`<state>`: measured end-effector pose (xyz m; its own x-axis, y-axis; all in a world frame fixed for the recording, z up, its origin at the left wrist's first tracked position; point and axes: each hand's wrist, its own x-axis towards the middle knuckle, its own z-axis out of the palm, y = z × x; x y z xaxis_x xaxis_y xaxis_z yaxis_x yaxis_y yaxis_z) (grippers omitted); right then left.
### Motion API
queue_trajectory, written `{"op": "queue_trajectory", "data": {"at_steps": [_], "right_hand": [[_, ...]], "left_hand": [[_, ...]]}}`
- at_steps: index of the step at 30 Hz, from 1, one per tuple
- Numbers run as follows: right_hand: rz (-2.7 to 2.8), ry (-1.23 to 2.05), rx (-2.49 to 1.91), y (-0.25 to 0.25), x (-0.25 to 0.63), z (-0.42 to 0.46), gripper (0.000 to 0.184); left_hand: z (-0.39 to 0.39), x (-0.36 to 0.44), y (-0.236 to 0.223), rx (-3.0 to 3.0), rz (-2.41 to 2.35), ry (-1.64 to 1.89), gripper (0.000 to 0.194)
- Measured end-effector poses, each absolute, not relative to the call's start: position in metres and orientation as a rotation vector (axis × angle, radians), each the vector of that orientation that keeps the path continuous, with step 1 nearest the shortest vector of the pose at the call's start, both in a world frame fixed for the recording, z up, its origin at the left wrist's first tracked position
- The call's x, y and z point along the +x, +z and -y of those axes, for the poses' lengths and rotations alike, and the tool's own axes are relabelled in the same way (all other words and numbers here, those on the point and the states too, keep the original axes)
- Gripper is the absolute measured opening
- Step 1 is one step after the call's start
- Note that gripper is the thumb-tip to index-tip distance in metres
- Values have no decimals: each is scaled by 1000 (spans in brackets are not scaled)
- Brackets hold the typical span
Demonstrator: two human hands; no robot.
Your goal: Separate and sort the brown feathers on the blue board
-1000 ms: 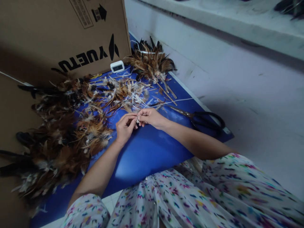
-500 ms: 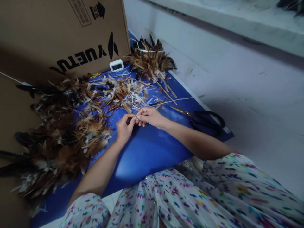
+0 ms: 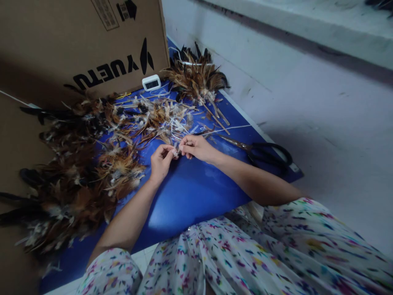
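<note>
My left hand (image 3: 160,163) is closed in a pinch on a small whitish feather (image 3: 176,153), most of it covered by the fingers. Close beside it, the thumb and fingers of my right hand (image 3: 199,149) are pinched together; what they grip is too small to make out. Just beyond both hands lies a loose heap of brown and white feathers (image 3: 158,116) mixed with thin white ties (image 3: 179,125). Large scissors (image 3: 256,151) with black handles lie to the right of my right forearm.
Brown and black feathers (image 3: 70,192) cover the left of the blue tabletop (image 3: 178,200). A feather bundle (image 3: 196,78) lies at the back, near thin sticks (image 3: 218,116). A white digital timer (image 3: 151,83) stands before a cardboard box (image 3: 101,45). A wall (image 3: 294,98) borders the right side.
My fingertips have moved slightly apart, with the right hand shifting a little to the right. The feathers and scissors on the table lie as before.
</note>
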<state>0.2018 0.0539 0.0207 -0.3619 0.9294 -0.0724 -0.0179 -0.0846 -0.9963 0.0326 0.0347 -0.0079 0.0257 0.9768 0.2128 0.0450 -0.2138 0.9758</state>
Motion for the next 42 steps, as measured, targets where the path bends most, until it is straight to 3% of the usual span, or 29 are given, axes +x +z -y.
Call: {"op": "queue_trajectory", "data": {"at_steps": [14,21,25,31,42], "right_hand": [[1525,1357,-975,13,199,-51,9],[1901,670,-851,10,203,-49,10],[2076,448,-790,14,207,-50,18],[2171,548,-728,15,211,-54,22],[1992,764,-858,13,209,-53,11]], "left_hand": [[-35,35,-3,1183,-1046,1308,29],[-37,34,-3,1165,-1036,1268,33],[-38,33,-3,1196,-1006,1225,35],[-39,31,-3,1304,-1000,1193,35],[-38,30,-1,1423,-1039,1183,32]]}}
